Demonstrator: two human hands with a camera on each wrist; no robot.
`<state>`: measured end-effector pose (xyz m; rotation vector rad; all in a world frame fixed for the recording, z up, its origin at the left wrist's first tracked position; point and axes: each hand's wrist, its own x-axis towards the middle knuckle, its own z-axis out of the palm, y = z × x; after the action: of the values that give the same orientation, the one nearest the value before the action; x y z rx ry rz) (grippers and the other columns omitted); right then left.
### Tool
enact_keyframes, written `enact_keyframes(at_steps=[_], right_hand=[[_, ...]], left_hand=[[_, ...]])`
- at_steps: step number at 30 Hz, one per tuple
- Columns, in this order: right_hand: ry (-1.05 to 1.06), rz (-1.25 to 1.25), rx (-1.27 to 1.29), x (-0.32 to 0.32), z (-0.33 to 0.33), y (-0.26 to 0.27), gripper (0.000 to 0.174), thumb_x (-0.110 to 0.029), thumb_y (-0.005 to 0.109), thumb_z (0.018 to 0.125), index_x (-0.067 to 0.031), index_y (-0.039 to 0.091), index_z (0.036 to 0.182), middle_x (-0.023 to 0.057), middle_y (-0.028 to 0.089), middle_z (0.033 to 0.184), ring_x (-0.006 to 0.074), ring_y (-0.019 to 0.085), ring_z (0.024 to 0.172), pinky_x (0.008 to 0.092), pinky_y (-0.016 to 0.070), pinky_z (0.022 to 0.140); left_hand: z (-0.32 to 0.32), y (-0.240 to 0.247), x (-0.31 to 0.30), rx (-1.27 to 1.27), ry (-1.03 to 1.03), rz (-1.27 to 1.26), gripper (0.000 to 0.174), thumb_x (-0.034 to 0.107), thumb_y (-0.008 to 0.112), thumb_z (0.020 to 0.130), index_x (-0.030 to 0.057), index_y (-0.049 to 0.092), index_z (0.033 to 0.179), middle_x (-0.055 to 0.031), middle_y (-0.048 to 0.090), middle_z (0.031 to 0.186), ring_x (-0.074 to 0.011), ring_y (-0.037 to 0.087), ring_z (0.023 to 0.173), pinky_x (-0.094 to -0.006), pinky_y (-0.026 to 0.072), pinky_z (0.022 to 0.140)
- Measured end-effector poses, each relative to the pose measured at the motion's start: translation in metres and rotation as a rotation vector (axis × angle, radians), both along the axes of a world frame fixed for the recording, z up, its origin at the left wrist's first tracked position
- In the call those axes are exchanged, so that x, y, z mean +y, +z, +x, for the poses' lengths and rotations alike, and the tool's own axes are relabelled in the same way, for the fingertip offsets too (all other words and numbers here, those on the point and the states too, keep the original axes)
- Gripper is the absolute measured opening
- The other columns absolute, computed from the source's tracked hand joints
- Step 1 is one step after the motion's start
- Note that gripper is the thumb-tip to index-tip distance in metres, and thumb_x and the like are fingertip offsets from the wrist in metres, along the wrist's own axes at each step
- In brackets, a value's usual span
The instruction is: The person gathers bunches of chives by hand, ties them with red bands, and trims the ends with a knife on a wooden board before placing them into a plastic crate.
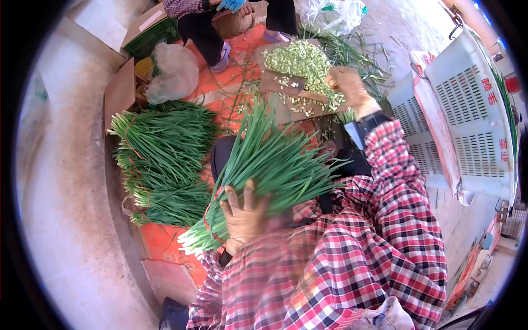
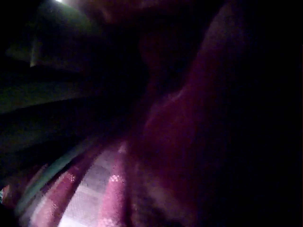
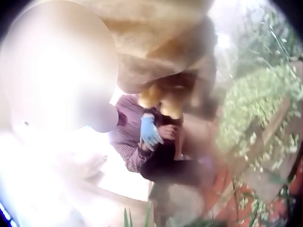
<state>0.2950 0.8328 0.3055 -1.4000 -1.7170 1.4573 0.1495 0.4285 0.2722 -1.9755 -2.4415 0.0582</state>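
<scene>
Green chive bunch point(image 1: 269, 165), red-and-white plaid sleeve point(image 1: 407, 220), orange mat point(image 1: 162, 242).

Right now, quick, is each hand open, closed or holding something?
Left hand: holds the bundle of long green stalks.
Right hand: by the chopped greens on the board; open or closed cannot be told.

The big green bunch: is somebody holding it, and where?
The left hand grips the green bunch near its pale root end, beside the red tie. What the right hand at the chopping board holds cannot be told.
</scene>
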Motion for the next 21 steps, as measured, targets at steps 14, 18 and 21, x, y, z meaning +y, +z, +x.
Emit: enact_keyframes(at_steps=[14,18,21], right_hand=[[1.130,0.848,-0.084,-0.195,-0.094,-0.064,0.060,-0.034,0.056,0.088,-0.0099,0.038,0.140,0.0138,0.044,0.140,0.0310,0.044,0.125,0.0433,0.0326,0.105],[1.018,0.785,0.016,-0.203,-0.071,-0.076,0.060,-0.027,0.057,0.086,-0.0087,0.038,0.140,0.0148,0.041,0.141,0.0318,0.040,0.129,0.0428,0.0285,0.109],[0.960,0.706,-0.062,-0.202,-0.070,-0.098,0.067,-0.037,0.056,0.089,-0.0055,0.033,0.142,0.0218,0.034,0.145,0.0361,0.029,0.136,0.0419,0.0252,0.112]], left_hand=[[-0.025,0.017,0.027,-0.164,-0.328,-0.058,0.058,0.041,0.064,0.079,0.0263,0.048,0.133,-0.0136,0.041,0.132,-0.0374,0.036,0.126,-0.0563,0.0349,0.098],[-0.035,0.077,-0.020,-1.266,-0.060,0.124,0.045,0.027,0.069,0.081,0.0137,0.061,0.123,-0.0134,0.047,0.137,-0.0324,0.046,0.122,-0.0431,0.0381,0.100],[-0.060,0.084,-0.120,-1.966,0.379,0.191,0.030,0.014,0.069,0.081,-0.0025,0.067,0.106,-0.0213,0.058,0.123,-0.0278,0.054,0.118,-0.0388,0.0425,0.099]])
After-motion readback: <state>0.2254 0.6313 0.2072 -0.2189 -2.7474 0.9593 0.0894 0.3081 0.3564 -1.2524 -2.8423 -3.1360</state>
